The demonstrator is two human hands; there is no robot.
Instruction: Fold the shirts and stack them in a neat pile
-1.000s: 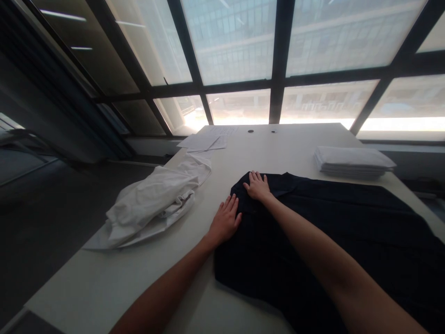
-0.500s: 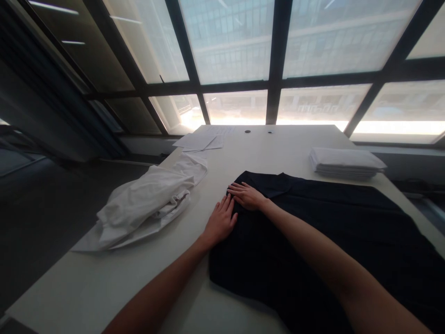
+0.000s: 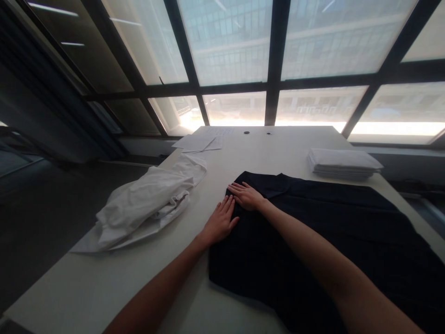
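Note:
A dark navy garment [image 3: 333, 222] lies spread over the right part of the white table [image 3: 187, 273]; its exact kind I cannot make out. Both palms face down on its left edge. My left hand [image 3: 221, 220] rests there with fingers stretched out, partly over the cloth's border. Just above and to the right, my right hand [image 3: 246, 195] lies flat on the upper left corner, fingers extended to the left. The fingertips of the left hand come close to the right hand. Neither hand grips the fabric.
A crumpled white cloth [image 3: 139, 204] lies along the table's left edge. Loose papers [image 3: 200, 141] sit at the far left. A folded white stack [image 3: 344, 162] stands at the back right. Large windows [image 3: 229, 46] rise behind the table.
Both hands stay almost in the same place on the dark garment. The view has shifted very slightly.

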